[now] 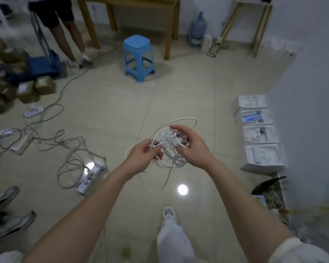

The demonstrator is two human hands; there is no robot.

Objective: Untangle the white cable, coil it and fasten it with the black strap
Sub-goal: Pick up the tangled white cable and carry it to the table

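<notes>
In front of me at waist height, above the tiled floor [110, 103], I hold the cable [170, 147] as a loose knotted bundle between both hands, my left hand [142, 155] pinching strands at its near-left edge and my right hand [193, 147] curled round its right side, so each grip is closed on cable. I judge I am at the untangling step, since loops cross every way and a free end hangs down toward the floor. Next I need to find that end and feed it back through the loops; I cannot see the strap.
</notes>
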